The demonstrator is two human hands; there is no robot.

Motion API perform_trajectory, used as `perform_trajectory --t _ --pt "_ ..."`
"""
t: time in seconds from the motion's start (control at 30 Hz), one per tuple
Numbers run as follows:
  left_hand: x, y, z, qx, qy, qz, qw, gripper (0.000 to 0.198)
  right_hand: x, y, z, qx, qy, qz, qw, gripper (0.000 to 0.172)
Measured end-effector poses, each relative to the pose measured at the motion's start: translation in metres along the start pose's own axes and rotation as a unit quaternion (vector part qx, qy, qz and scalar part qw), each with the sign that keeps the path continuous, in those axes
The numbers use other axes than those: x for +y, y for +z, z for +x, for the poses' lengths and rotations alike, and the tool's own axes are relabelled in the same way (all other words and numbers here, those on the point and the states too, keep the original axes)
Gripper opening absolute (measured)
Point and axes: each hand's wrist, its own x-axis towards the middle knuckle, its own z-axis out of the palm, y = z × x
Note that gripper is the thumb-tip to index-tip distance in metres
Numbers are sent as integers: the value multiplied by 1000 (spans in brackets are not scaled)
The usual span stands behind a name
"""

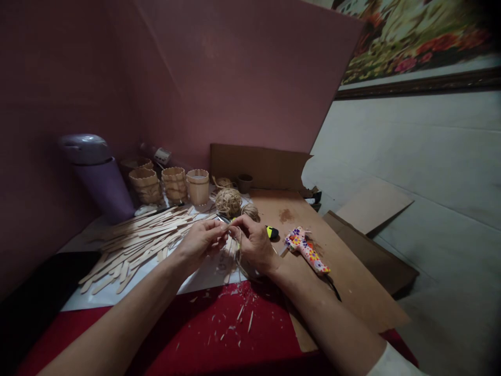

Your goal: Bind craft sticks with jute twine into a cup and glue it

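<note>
Left of one glue gun (308,250), two hands (203,239) (256,244) hold some twine (239,249).

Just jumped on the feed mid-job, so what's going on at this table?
A person's left hand and right hand meet near the fingertips, the right holding a strand of twine; whatever the left pinches is too small to tell. Just beyond sits a ball of twine. Wooden sticks lie spread to the left, and a flower-patterned glue gun rests on cardboard to the right.
</note>
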Motion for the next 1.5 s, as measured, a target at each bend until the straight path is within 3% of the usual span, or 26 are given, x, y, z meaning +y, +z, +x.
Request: perform_trajectory --t 0.17,0.43,0.57,0.63,0.7,0.87,1.03,1.33,1.5 --pt "0 -2 1 -17 12 -12 1000 25 7 2 2 -1 64 67 996 17" --pt "4 -5 0 -2 37 51 998 24 9 -1 4 5 80 81 994 18" --pt "10 -7 0 63 99 123 985 21 5 -4 6 11 76 82 994 17" --pt "13 -7 0 95 98 139 981 22 3 -5 6 11 68 70 995 17" --pt "15 -6 -1 75 62 124 987 25 1 -7 6 7 58 52 997 16" --pt "12 -6 -5 -52 -36 27 998 19 -3 -10 5 -15 50 41 998 15" --pt "12 -4 -6 -111 -49 -45 992 13 0 -10 5 -19 60 94 994 16" --pt "7 1 -3 -39 -21 -61 997 11 3 -7 3 -24 43 106 993 14" --pt "7 4 -3 -26 -8 -73 997 10 4 -6 3 -24 35 93 995 14"
